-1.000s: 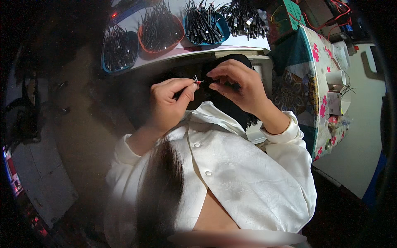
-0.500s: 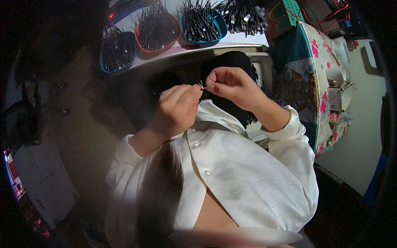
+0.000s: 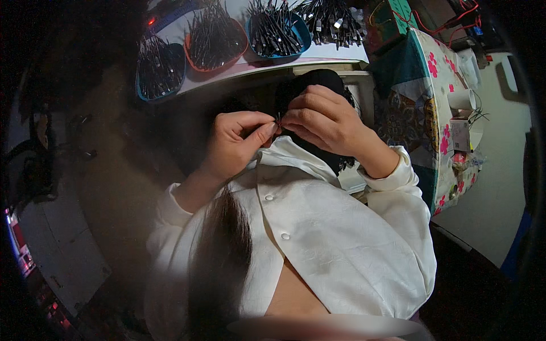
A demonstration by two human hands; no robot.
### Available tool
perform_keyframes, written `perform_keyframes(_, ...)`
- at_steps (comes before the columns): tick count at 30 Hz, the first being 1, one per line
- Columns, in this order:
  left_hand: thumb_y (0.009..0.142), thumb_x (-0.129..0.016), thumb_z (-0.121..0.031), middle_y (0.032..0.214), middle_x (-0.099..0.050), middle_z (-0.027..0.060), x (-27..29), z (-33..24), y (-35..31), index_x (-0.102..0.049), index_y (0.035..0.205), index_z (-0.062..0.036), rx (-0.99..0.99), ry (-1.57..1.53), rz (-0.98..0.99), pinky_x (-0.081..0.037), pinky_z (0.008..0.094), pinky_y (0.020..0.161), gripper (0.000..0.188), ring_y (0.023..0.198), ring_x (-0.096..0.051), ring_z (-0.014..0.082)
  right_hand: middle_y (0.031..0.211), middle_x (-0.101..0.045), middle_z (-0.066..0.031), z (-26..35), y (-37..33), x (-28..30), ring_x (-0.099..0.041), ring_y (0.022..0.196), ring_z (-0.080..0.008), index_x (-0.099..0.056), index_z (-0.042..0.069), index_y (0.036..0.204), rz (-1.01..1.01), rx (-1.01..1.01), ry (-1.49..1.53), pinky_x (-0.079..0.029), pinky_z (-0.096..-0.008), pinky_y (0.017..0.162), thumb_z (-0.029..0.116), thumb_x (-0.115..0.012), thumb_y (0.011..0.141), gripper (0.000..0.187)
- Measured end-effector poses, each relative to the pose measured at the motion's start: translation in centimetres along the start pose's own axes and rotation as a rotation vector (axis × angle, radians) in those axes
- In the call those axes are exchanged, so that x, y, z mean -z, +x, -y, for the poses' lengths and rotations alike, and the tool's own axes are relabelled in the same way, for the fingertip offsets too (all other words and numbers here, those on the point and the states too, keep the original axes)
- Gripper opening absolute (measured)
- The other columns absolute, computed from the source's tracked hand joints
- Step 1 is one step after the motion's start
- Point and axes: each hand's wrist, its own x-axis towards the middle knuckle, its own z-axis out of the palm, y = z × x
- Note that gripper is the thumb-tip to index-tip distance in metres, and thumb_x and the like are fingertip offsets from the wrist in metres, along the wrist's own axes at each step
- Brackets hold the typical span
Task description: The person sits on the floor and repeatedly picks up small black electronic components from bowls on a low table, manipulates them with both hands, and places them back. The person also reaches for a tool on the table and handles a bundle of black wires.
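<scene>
My left hand [image 3: 238,142] and my right hand [image 3: 329,122] meet fingertip to fingertip above my lap. Thin wires [image 3: 278,120] show between them, partly dark and with a touch of red. The left thumb and forefinger pinch them from one side. On the other side the right fingertips are closed on the same small spot, and its remaining fingers curl inward. Most of the wires' length is hidden by the fingers, and their ends are too small to make out.
Beyond my hands, black cables fill a blue tub [image 3: 138,85], an orange tub [image 3: 245,45] and another blue tub [image 3: 307,40] on a white table [image 3: 210,79]. A loose cable pile [image 3: 335,25] lies beside them. At right, a flowered tablecloth [image 3: 426,85] carries a white cup [image 3: 463,100].
My left hand has turned so its thumb now shows on top in a pinch. The right hand has rolled over and its fingertips have come against the left ones, covering more of the wires.
</scene>
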Motion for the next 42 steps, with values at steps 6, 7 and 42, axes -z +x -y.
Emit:
perform_keyframes(6, 0.076, -0.069, 0.002, 0.081, -0.065, 0.0144, -0.3, 0.7, -0.2, -0.065, 0.096, 0.0027, -0.628, 0.737, -0.083, -0.054, 0.037, 0.065, 0.02, 0.07, -0.066, 0.0306, 0.086, -0.061, 0.0007, 1.5, -1.2, -1.3, -0.054, 0.082, -0.0045, -0.06, -0.001, 0.092, -0.064, -0.897, 1.122, -0.045, -0.022, 0.071, 0.016, -0.063, 0.093, 0.017)
perform_keyframes(7, 0.074, -0.068, 0.003, 0.079, -0.063, 0.0142, -0.3, 1.0, -0.1, -0.064, 0.095, 0.0042, -0.667, 0.774, -0.089, -0.053, 0.0359, 0.063, 0.021, 0.07, -0.064, 0.0297, 0.086, -0.061, 0.0004, 1.6, -1.4, -1.5, -0.054, 0.081, -0.005, -0.06, -0.001, 0.093, -0.069, -0.925, 1.134, -0.045, -0.0217, 0.071, 0.015, -0.063, 0.093, 0.016)
perform_keyframes(42, 0.09, -0.061, -0.004, 0.076, -0.063, 0.0077, 0.2, 1.9, -0.2, -0.061, 0.098, 0.0044, 0.261, -0.817, 0.13, -0.037, 0.0172, 0.051, 0.012, 0.059, -0.053, 0.0072, 0.082, -0.061, -0.0047, 0.6, -1.9, -1.5, -0.06, 0.072, -0.0149, -0.062, 0.003, 0.088, -0.067, -0.421, 0.618, -0.048, -0.0258, 0.062, 0.003, -0.07, 0.08, 0.012)
